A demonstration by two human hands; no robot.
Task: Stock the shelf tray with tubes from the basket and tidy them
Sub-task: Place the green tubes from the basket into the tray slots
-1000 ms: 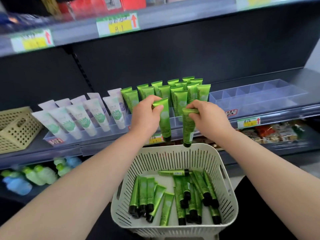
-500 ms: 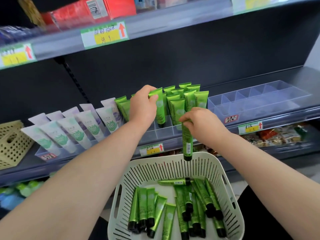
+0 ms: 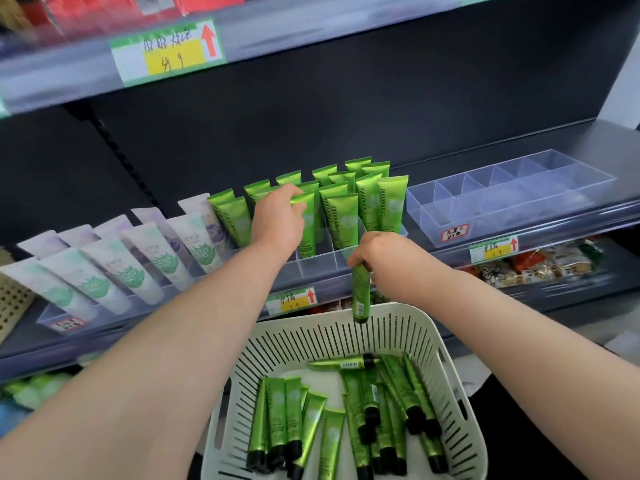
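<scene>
My left hand (image 3: 277, 220) pinches the top of a green tube (image 3: 308, 233) that stands cap down in a front slot of the clear shelf tray (image 3: 317, 266). Several more green tubes (image 3: 367, 199) stand upright in rows behind it. My right hand (image 3: 384, 258) grips a second green tube (image 3: 360, 292) by its upper end; it hangs cap down in front of the tray, above the far rim of the white slotted basket (image 3: 446, 358). Several green tubes (image 3: 377, 407) lie loose in the basket's bottom.
White and lilac tubes (image 3: 128, 265) lean in a tray to the left. An unfilled clear divided tray (image 3: 512, 199) sits to the right. A beige perforated basket (image 3: 10, 303) shows at the far left edge. Price labels (image 3: 292, 299) line the shelf edge; packaged goods fill the shelf below.
My left hand carried its tube up and back into the tray slot. My right hand stayed in front of the tray with its tube hanging. The view shifted closer to the shelf.
</scene>
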